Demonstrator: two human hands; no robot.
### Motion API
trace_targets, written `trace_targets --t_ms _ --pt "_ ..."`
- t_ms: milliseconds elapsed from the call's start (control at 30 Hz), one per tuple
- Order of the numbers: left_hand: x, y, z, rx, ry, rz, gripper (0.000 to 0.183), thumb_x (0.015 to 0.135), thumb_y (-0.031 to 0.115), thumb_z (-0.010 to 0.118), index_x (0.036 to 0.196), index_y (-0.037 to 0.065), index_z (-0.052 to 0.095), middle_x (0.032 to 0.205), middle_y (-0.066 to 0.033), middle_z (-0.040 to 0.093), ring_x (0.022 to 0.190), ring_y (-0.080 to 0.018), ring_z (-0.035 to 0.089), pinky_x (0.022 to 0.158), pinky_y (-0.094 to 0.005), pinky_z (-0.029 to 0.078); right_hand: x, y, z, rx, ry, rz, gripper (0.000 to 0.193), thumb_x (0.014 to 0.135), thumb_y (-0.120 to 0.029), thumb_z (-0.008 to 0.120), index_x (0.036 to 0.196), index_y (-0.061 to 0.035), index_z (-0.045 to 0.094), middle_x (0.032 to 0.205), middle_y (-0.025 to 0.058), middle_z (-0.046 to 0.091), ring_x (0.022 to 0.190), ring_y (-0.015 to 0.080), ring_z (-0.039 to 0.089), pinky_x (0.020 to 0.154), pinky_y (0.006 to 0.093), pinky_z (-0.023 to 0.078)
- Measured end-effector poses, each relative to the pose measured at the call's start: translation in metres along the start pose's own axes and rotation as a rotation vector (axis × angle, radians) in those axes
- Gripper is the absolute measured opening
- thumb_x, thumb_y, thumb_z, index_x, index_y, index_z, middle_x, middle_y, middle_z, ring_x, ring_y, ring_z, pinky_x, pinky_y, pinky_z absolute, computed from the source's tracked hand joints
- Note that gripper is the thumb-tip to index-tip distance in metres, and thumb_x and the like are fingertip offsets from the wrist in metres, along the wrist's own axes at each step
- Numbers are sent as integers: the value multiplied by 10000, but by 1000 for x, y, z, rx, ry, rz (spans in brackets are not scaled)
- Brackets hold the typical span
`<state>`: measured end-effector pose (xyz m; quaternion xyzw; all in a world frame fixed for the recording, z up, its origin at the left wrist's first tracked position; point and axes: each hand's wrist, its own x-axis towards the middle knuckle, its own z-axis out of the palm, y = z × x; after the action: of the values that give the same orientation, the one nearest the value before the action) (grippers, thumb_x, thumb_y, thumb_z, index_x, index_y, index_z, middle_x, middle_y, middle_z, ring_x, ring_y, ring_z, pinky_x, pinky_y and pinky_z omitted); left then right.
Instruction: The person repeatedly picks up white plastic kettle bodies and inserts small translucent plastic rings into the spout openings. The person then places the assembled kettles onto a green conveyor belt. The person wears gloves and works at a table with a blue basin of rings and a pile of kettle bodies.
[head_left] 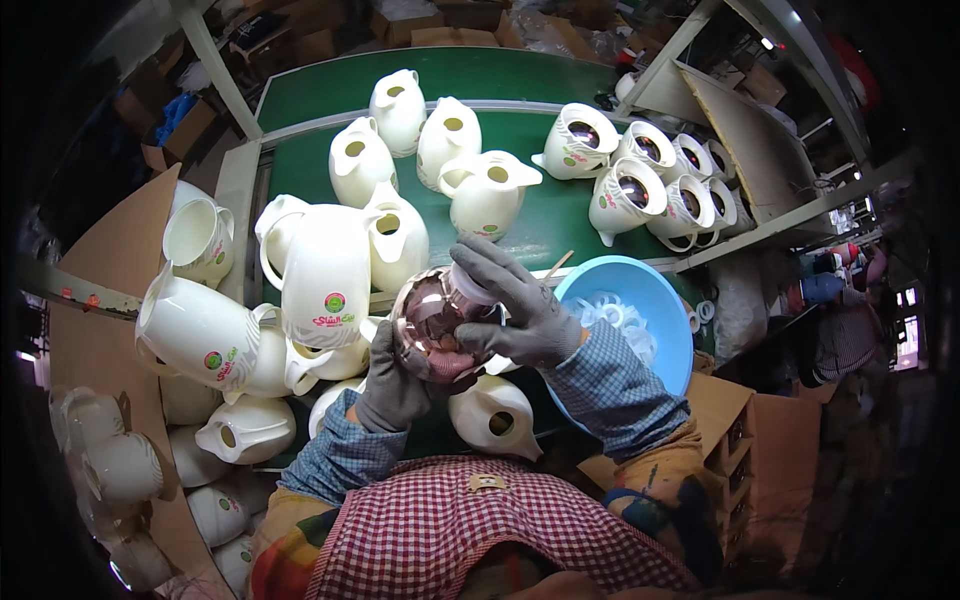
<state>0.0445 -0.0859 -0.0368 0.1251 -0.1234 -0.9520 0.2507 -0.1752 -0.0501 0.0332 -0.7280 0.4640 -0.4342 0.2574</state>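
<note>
Between my gloved hands is a shiny, mirrored glass flask liner, held in front of me above the near edge of the bench. My left hand is closed round its lower left side. My right hand has its fingers curled over the liner's upper right, at a pale translucent neck or ring; I cannot tell which it is. Right of my right hand stands a light blue basin with translucent plastic rings in it. A white jug body lies just below my hands, its opening facing me.
Several white jug bodies stand on the green bench; others lie piled at the left. At the back right are jugs with dark shiny liners inside. Cardboard boxes stand at the right, and a cardboard panel at the left.
</note>
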Motion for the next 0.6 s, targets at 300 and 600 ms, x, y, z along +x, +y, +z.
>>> trace_targets --t_ms 300,600 --pt "-13 6 -20 -11 49 128 857 942 700 497 1582 167 295 1570 -163 404 1387 -392 483 1071 -599 498 28 64 -25 4 87 241 845 828 -456 761 1549 -149 445 1603 236 346 1478 408 333 1213 494 265" --pt "-15 16 -22 8 9 134 947 890 746 548 1593 175 272 1579 -156 393 1377 -396 498 1032 -623 523 52 186 -21 -745 157 998 646 824 -420 794 1394 -193 593 1665 148 219 1546 400 138 1250 519 205"
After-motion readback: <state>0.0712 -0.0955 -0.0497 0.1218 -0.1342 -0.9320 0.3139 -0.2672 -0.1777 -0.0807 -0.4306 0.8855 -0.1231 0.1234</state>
